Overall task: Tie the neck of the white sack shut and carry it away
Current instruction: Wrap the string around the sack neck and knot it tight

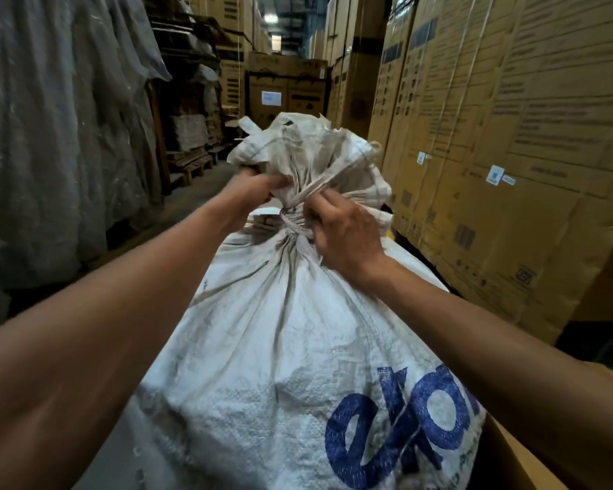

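At the neck [292, 221], the right hand [344, 235] pinches the tie [291, 226] while the left hand [259, 191] grips the gathered top. The sack [280, 348] stands upright between cartons [492, 136]. Tying looks underway; next, likely cinch firmly, then lift.

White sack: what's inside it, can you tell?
No. The white sack bulges full, but its neck is bunched and wrapped with a tie, and both hands, left and right, grip there. The woven fabric hides the contents.
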Action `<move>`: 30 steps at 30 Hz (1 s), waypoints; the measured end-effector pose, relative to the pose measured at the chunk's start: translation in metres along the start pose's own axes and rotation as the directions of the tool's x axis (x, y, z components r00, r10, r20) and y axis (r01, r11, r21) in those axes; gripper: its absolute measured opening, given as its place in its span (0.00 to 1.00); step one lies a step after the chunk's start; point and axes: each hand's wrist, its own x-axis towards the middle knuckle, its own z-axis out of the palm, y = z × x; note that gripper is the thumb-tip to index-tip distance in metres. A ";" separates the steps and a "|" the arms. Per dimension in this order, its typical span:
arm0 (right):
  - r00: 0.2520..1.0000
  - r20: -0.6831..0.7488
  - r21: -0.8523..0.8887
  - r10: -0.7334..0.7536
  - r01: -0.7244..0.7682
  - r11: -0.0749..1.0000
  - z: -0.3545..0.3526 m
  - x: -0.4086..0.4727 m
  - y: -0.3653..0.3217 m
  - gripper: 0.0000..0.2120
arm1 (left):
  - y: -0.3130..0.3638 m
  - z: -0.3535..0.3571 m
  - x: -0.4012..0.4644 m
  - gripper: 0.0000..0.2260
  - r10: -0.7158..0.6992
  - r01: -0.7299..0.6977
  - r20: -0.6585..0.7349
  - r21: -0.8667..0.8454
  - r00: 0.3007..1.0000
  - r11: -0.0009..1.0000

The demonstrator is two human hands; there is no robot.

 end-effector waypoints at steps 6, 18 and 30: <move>0.917 0.158 0.283 0.366 -0.397 0.873 0.001 0.017 -0.007 0.26 | 0.009 -0.008 -0.018 0.22 0.155 -0.151 -0.010 0.189 0.988 0.970; 0.770 0.344 0.491 0.537 -0.635 0.596 0.020 0.053 -0.011 0.25 | 0.032 -0.008 -0.044 0.23 0.305 -0.526 0.474 0.452 0.826 0.721; 0.659 0.615 0.684 0.432 -0.719 0.122 0.025 0.047 0.016 0.13 | -0.016 -0.009 -0.013 0.26 0.511 -0.590 0.307 0.538 0.803 0.603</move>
